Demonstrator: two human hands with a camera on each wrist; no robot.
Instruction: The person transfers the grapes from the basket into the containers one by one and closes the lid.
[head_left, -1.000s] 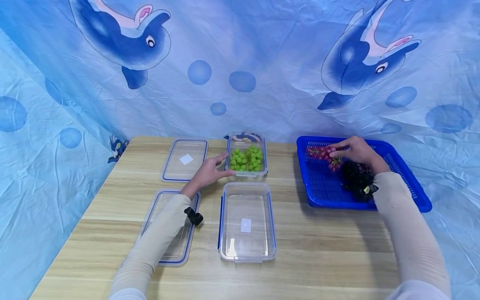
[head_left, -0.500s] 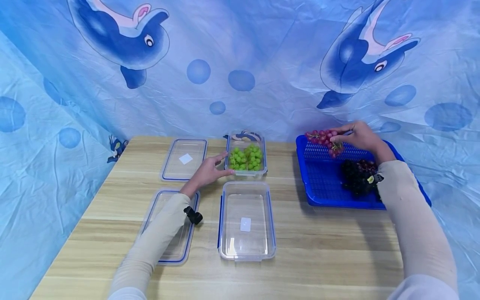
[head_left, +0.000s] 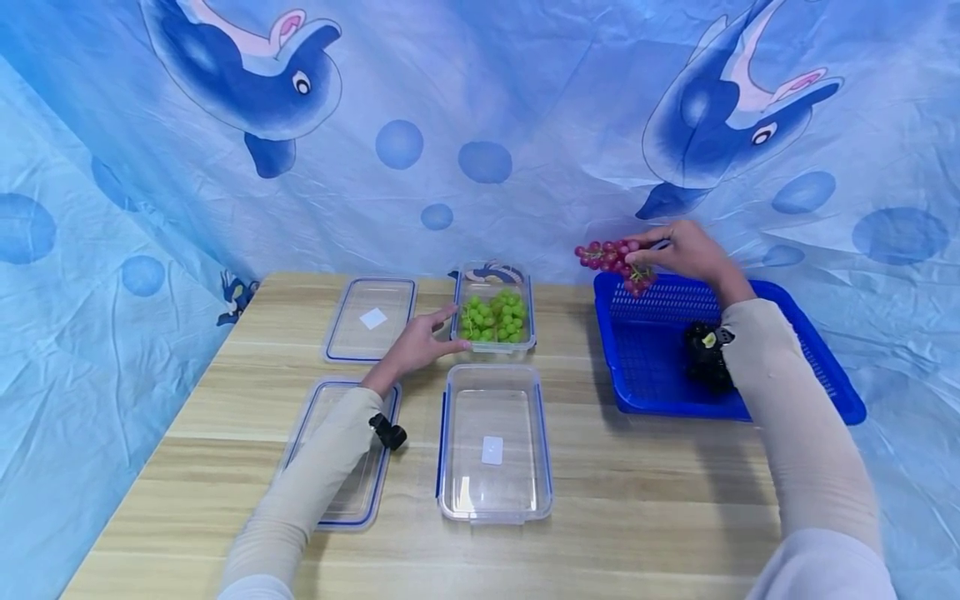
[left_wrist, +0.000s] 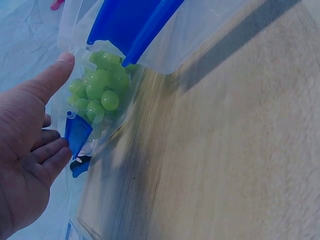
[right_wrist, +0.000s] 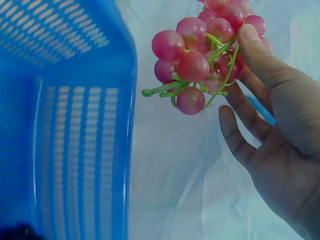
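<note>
A bunch of red grapes (head_left: 615, 258) with green stems hangs from my right hand (head_left: 686, 250), pinched between thumb and fingers. This hand is raised above the back left rim of the blue basket (head_left: 652, 407); the right wrist view shows the grapes (right_wrist: 192, 65) outside the basket wall. My left hand (head_left: 417, 340) touches the left side of a clear container (head_left: 517, 348) with extended thumb and fingers. Green grapes (head_left: 495, 317) lie inside it. In the left wrist view, the thumb is at the container's rim and the fingertips are by a blue latch (left_wrist: 77, 134).
Dark grapes (head_left: 708, 362) lie in the basket, partly behind my right forearm. A larger clear container (head_left: 491, 492) stands in front of the one with green grapes. Two blue-edged lids, one farther back (head_left: 369, 300) and one under my left forearm (head_left: 352, 500), lie at left.
My right hand has lifted the red grapes up out of the basket and moved them left past its rim. My left hand has stayed at the container.
</note>
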